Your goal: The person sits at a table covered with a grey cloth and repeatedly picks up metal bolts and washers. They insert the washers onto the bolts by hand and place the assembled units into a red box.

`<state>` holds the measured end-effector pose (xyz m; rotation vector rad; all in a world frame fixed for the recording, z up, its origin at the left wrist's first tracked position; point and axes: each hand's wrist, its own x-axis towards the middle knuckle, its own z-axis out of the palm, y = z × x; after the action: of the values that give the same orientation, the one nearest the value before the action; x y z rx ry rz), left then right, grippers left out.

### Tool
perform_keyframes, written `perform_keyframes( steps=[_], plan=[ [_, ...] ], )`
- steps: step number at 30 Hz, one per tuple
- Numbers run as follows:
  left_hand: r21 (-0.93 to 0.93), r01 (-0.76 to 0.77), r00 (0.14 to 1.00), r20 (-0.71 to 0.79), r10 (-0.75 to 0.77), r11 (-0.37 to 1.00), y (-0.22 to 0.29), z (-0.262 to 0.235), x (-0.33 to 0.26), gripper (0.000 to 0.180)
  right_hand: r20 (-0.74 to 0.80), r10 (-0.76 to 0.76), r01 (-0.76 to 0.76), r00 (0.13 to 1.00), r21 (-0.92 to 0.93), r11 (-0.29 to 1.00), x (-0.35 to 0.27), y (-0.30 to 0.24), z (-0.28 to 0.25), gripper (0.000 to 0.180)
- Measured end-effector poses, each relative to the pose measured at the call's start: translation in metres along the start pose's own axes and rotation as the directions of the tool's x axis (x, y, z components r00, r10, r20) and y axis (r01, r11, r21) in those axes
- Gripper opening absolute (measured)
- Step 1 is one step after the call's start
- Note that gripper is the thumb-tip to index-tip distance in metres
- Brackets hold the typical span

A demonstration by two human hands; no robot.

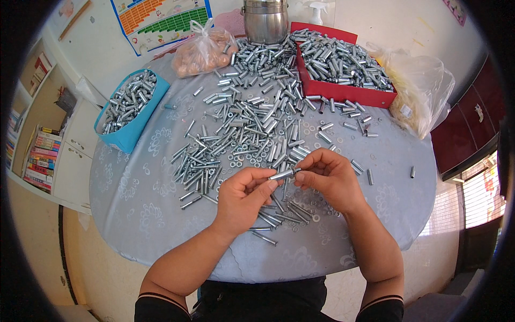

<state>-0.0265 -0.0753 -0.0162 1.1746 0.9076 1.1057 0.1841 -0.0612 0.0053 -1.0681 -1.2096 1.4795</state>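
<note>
Between my two hands, above the near middle of the table, is a silvery expansion bolt [282, 175] with a smooth sleeve. My left hand [242, 196] pinches its left end between thumb and fingers. The fingers of my right hand [328, 180] close round its right end, where a darker, narrower part shows; my fingertips partly hide it. Under and beyond my hands lie loose bolts [199, 174], metal sleeves [279, 151], nuts [257, 159] and flat washers [316, 218].
A blue box [125, 140] of metal parts stands at the left, a red box [351, 96] of them at the back right. Behind are a tied bag [196, 56] of brown round items, a steel pot [266, 24] and a clear plastic bag [421, 96]. A grey cloth [129, 214] covers the round table.
</note>
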Motion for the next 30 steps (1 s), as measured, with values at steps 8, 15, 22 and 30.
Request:
perform_keyframes(
  steps=[8,15,22,30],
  plan=[
    [-0.041,0.018,0.998,0.055,-0.016,0.999,-0.001,-0.004,0.003,0.02,0.031,0.022,-0.022,0.999,-0.001,1.0,-0.002,0.0,-0.002,0.017],
    [-0.054,0.009,0.999,0.034,-0.007,0.998,0.002,-0.002,0.003,0.02,-0.001,0.004,-0.004,1.0,-0.095,0.996,-0.004,-0.007,-0.006,0.016],
    [-0.084,-0.019,0.996,-0.093,0.011,0.996,0.003,-0.003,0.004,0.018,-0.215,-0.183,0.14,0.959,-0.202,0.969,-0.003,-0.011,-0.017,0.012],
    [-0.083,-0.041,0.987,-0.157,0.028,0.996,0.005,-0.003,0.005,0.017,-0.27,-0.202,0.15,0.941,-0.204,0.968,-0.002,-0.012,-0.016,0.009]
  ],
)
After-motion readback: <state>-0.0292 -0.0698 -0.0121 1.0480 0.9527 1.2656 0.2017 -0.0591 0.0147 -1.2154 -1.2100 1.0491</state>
